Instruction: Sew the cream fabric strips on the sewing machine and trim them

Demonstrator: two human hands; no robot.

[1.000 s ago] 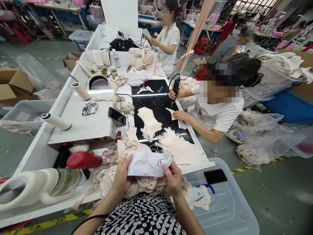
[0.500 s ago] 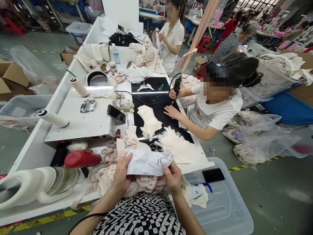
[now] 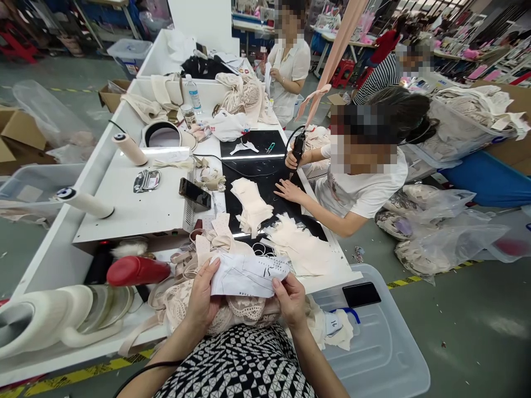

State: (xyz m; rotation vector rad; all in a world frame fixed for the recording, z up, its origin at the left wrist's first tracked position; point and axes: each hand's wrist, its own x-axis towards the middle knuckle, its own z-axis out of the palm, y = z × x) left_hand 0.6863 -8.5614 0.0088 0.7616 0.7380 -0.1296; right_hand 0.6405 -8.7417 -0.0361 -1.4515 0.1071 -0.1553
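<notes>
A white paper (image 3: 244,276) with printed lines and a handwritten "15" is stretched between my two hands. My left hand (image 3: 204,296) pinches its left end, and my right hand (image 3: 289,298) grips the right end between thumb and fingers. Beige lace garments (image 3: 244,309) lie just below the paper, by my lap. Beyond it are beige fabric pieces with straps (image 3: 215,237). Two stacks of cream cut pieces, one narrow (image 3: 250,207) and one spread out (image 3: 301,246), rest on the worktable.
Across the table a co-worker holds a black tool (image 3: 297,149) near the black surface. A phone (image 3: 362,294) lies on a translucent bin lid (image 3: 385,348) at right. A red object (image 3: 136,271), a phone (image 3: 194,192) and thread cones (image 3: 85,202) are at left.
The whole view has shifted slightly. My hands still hold the paper in nearly the same pose. The co-worker's black tool now points down nearer to their other hand.
</notes>
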